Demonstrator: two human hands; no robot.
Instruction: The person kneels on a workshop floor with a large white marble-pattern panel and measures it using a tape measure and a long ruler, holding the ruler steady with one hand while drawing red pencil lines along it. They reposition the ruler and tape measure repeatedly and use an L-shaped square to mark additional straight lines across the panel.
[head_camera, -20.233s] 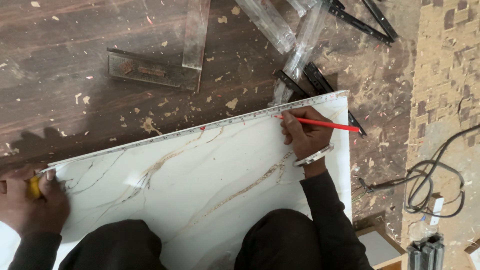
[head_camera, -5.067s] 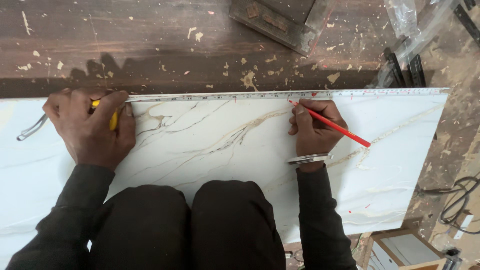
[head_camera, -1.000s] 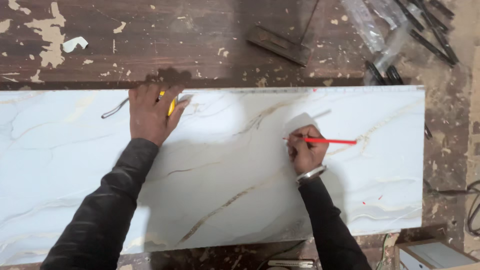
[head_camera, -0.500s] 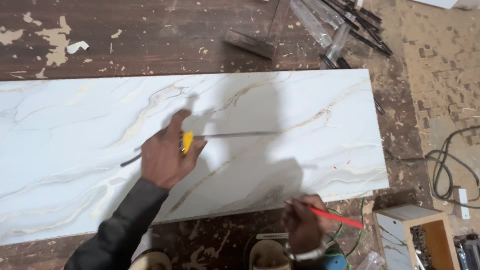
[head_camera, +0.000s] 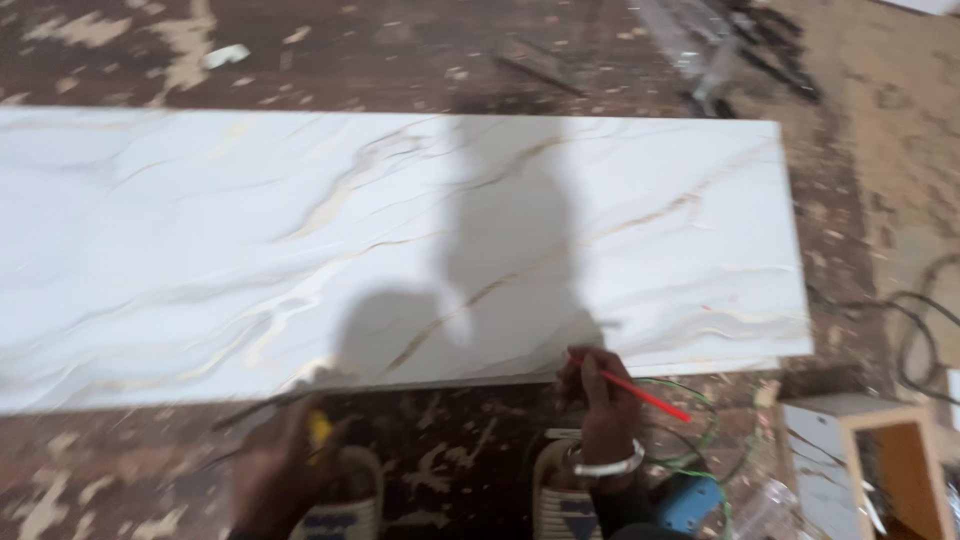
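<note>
- Nearest to me, I am looking down at two sandalled feet (head_camera: 560, 500) standing on the paint-splashed floor (head_camera: 450, 470), just short of the slab's near edge.
- My left hand (head_camera: 275, 470) is hanging low at the near left, fingers curled around a yellow tape measure (head_camera: 320, 430); its dark blade is trailing off to the left. The picture is blurred here, so I cannot tell how tightly the grip is closing.
- My right hand (head_camera: 600, 405), with a silver bracelet (head_camera: 603, 465) at the wrist, is pinching a red pencil (head_camera: 630, 390) between thumb and fingers, its tip pointing at the slab's near edge.
- Judging from this, I am in the measuring and marking step; the next move calls for laying the tape flat against the edge and steadying the pencil tip on it.
- Green wire (head_camera: 700, 420) and a blue object (head_camera: 685, 500) are lying just right of my feet.
- At the near right a small open wooden box (head_camera: 860, 470) is sitting; what is lying inside is too dim to tell.
- Beyond my hands the white marble slab (head_camera: 250, 230) is lying flat, reaching across the left and middle, shadows falling over it.
- Farthest off, dark scraps (head_camera: 730, 60) are lying on the floor, and a black cable (head_camera: 920, 330) is curling at the right.
</note>
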